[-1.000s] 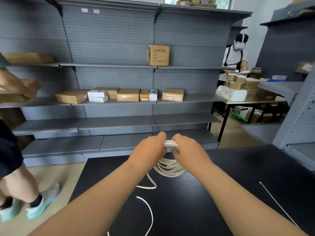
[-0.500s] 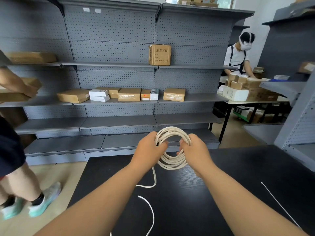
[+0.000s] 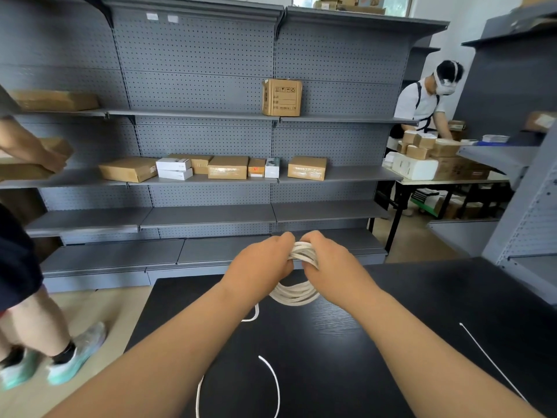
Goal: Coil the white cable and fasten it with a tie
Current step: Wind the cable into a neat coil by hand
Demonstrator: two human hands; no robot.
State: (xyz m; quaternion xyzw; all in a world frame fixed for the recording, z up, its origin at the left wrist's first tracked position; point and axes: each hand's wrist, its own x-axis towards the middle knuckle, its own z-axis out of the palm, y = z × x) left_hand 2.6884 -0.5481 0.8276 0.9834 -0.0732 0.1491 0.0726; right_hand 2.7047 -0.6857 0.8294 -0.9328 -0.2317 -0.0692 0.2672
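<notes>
Inventory from my remote station, head view.

1. White cable (image 3: 294, 294): mostly wound into a coil of several loops, held up just above the far part of the bench (image 3: 437, 291). I see the top of the coil bunched between the two hands and the lower loops hanging beneath them.
2. Loose tail (image 3: 278, 384) of the same cable: it trails from the coil toward me and lies in a curve on the bench top.
3. Left hand (image 3: 260, 263): fingers curled round the left side of the coil's top, gripping it.
4. Right hand (image 3: 331, 267): fingers wrapped over the right side of the same bunch, gripping it. The two hands sit close together, nearly touching.
5. Tie (image 3: 488, 357): a thin white strip lying flat on the bench, to my right, well apart from the coil.
6. Grey pegboard shelving (image 3: 196, 116) beyond the bench: one upright carton (image 3: 281, 98) on an upper shelf, a row of flat boxes (image 3: 228, 167) on the shelf below.
7. A person (image 3: 18, 267) at the left edge, one hand on a box.
8. Another person (image 3: 422, 107) at far right, bent over a table of stacked boxes.
</notes>
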